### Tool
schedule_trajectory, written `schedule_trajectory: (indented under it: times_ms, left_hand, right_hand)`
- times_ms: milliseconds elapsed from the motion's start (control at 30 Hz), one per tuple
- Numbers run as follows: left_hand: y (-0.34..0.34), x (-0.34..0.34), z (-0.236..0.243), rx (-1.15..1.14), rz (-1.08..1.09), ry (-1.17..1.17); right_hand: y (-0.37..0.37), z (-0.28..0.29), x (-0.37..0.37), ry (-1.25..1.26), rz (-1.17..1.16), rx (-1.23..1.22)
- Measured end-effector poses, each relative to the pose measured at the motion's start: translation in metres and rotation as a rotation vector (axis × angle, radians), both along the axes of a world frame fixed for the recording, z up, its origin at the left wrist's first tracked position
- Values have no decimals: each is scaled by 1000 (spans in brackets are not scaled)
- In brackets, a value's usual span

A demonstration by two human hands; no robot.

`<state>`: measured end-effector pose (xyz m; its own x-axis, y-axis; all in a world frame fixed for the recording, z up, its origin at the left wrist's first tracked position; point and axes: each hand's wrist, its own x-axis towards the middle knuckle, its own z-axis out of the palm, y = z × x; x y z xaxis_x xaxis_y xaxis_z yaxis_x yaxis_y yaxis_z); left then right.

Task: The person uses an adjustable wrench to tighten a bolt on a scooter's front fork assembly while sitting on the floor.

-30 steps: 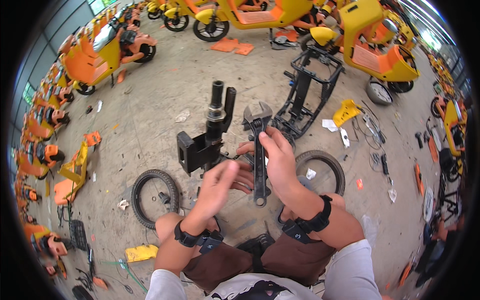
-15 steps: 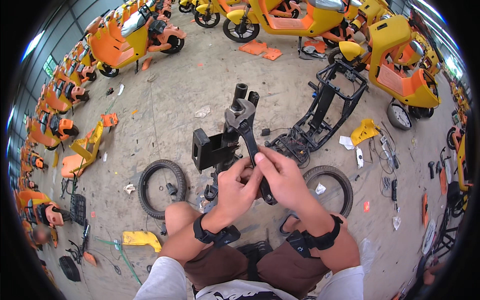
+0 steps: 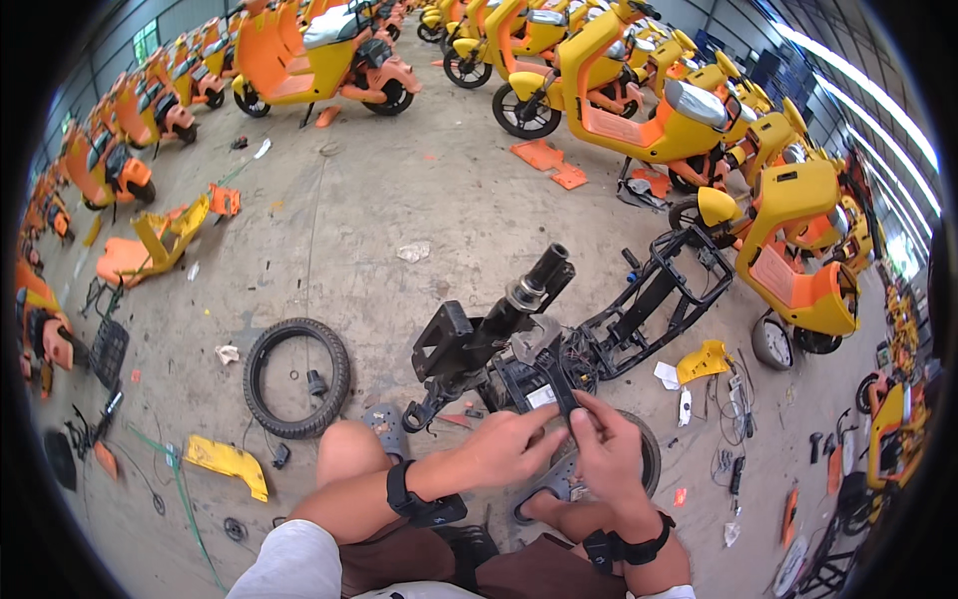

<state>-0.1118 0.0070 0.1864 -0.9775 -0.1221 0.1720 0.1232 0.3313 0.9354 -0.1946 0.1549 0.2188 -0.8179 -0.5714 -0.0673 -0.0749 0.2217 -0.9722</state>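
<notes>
My right hand (image 3: 607, 454) is closed on the handle of a dark adjustable wrench (image 3: 561, 384), its jaw tilted up and away from me. My left hand (image 3: 499, 449) has its fingers stretched towards the handle, fingertips close beside it; whether they touch cannot be made out. Just beyond the hands stands a black steering tube (image 3: 504, 314), leaning right, with a metal nut (image 3: 525, 294) near its upper end. A black box-shaped bracket (image 3: 439, 344) is fixed on its left side. The wrench jaw is apart from the nut, lower and to the right.
A bare black scooter frame (image 3: 649, 304) lies to the right. One loose tyre (image 3: 251, 374) rests on the floor at left, another (image 3: 651, 454) beside my right hand. Yellow panels (image 3: 225, 464) and cables (image 3: 743, 404) are scattered about. Yellow-orange scooters (image 3: 619, 125) stand in rows behind.
The wrench has come off the nut and moved down to the right. My left hand has loosened from the handle while my right keeps hold. The steering tube leans more to the right; the view has shifted.
</notes>
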Motion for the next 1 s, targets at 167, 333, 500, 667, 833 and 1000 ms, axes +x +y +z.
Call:
schedule_trajectory:
  times_ms: [167, 333, 500, 667, 833, 1000]
  left_hand:
    - [-32, 13, 1, -180, 231, 533]
    - [-82, 16, 5, -128, 909, 602]
    - [-89, 5, -6, 224, 732, 254]
    - [-84, 4, -1, 427, 685, 201]
    - [-84, 5, -1, 410, 682, 207]
    - [-84, 5, -4, 407, 688, 212]
  right_hand:
    - [8, 18, -9, -181, 15, -45]
    - [3, 18, -18, -87, -37, -42]
    - [-8, 21, -27, -72, -25, -38]
    - [-19, 20, -23, -79, -45, -48]
    - [-24, 19, -18, -126, -13, -98]
    - [-25, 22, -19, -211, 10, -91]
